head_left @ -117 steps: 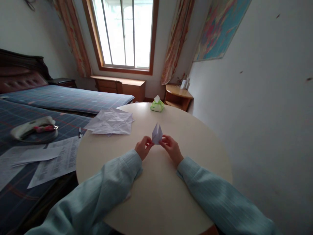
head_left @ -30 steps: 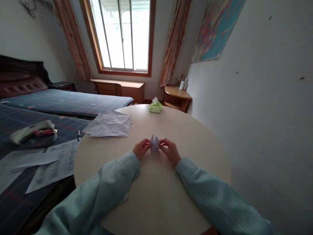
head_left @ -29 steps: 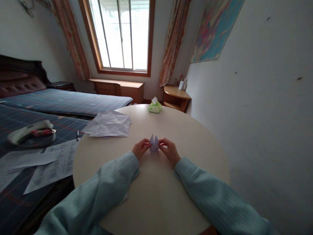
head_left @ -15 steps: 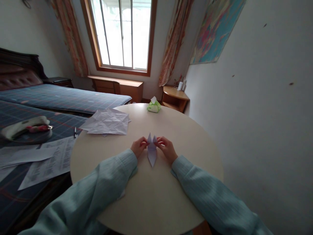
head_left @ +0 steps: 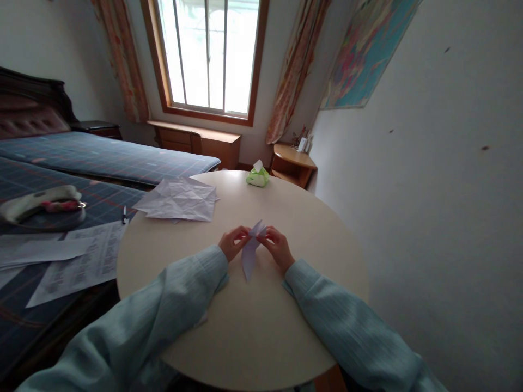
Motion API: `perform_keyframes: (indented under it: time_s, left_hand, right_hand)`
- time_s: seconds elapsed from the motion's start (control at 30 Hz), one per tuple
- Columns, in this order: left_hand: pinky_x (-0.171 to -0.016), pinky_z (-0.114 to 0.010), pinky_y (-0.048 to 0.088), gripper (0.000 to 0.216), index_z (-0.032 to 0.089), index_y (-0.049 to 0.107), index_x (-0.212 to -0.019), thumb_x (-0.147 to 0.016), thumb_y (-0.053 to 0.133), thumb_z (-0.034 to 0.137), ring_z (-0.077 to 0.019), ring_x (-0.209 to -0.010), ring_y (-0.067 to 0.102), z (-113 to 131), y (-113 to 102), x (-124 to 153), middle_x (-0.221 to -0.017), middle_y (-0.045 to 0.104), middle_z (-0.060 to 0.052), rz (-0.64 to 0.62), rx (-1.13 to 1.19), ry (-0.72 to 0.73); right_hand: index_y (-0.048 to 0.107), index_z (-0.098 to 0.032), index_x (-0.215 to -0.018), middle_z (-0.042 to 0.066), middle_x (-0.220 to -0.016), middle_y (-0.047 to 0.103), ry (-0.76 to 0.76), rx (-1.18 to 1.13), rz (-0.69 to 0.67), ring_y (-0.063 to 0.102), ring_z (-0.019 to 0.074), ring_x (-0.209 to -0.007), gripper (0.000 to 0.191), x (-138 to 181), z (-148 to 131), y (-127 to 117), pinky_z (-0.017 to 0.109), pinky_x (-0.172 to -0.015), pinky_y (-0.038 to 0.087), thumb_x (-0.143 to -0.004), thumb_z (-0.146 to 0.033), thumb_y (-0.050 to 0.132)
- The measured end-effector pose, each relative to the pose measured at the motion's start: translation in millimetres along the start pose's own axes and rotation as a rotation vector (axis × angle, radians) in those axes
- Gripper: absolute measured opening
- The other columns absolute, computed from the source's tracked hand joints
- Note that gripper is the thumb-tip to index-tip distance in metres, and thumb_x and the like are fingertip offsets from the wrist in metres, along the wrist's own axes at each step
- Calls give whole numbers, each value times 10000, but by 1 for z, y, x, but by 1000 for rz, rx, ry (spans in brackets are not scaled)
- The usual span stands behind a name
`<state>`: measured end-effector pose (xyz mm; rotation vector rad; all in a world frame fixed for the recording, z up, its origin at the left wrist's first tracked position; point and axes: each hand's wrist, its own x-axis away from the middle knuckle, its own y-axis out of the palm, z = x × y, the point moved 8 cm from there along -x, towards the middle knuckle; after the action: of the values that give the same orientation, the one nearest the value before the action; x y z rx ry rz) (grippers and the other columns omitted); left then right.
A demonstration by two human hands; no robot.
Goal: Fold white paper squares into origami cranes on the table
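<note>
A folded piece of white paper (head_left: pixel 250 259), long and pointed at its near end, is held between both hands over the round table (head_left: pixel 261 321). My left hand (head_left: pixel 234 243) pinches its upper left side with thumb and fingertips. On the other side, my right hand (head_left: pixel 279 248) grips the upper right part, also closed in a pinch. A pointed flap sticks up between the fingertips. The fingers hide some of the folds near the top.
Creased white sheets (head_left: pixel 182 199) lie at the table's far left. A green tissue pack (head_left: pixel 257 175) stands at the far edge. Left of the table, a bed holds printed papers (head_left: pixel 81 261), a pen (head_left: pixel 125 214) and a white bag-like item (head_left: pixel 41 204). A wall (head_left: pixel 429 218) rises on the right.
The folded paper has turned, its near point swinging slightly left. Its two separate upper points now appear brought together and slanted right. Both hands stay pinched on it.
</note>
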<state>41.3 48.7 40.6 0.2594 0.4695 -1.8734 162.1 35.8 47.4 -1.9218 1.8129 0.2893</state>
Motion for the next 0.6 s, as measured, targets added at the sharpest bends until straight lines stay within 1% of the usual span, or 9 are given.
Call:
perform_keyframes:
  time_s: [0.1, 0.27, 0.4, 0.6]
  left_hand:
    - [-708, -245, 454, 196, 149, 494, -674, -678, 525, 342, -138, -811, 558, -2, -1, -1, -916, 587, -55, 25, 46, -12]
    - [-636, -227, 444, 239, 144, 461, -632, -647, 558, 362, -115, -717, 559, -14, 2, -3, -913, 571, -41, 45, 232, -80]
    - [-624, -216, 426, 274, 144, 438, -602, -594, 605, 361, -104, -690, 552, -18, 2, -4, -880, 578, -21, 82, 362, -132]
    - [-611, -219, 409, 289, 140, 448, -582, -534, 646, 344, -96, -648, 540, -21, 0, -4, -827, 589, -5, 128, 406, -210]
  right_hand:
    - [585, -183, -639, 20, -782, 547, -10, 35, 39, 526, 119, -741, 145, 0, -2, -3, 241, -642, 451, -678, -320, 561]
    - [559, -175, -606, 15, -744, 532, -45, 125, 99, 515, 113, -715, 149, 1, -9, -7, 238, -621, 448, -664, -311, 577]
    - [546, -175, -605, 19, -767, 529, -66, 149, 101, 513, 118, -743, 154, 1, -12, -6, 249, -647, 450, -675, -311, 564]
    - [536, -177, -615, 20, -787, 522, -52, 119, 97, 512, 120, -761, 151, 1, -9, -6, 265, -681, 455, -681, -312, 557]
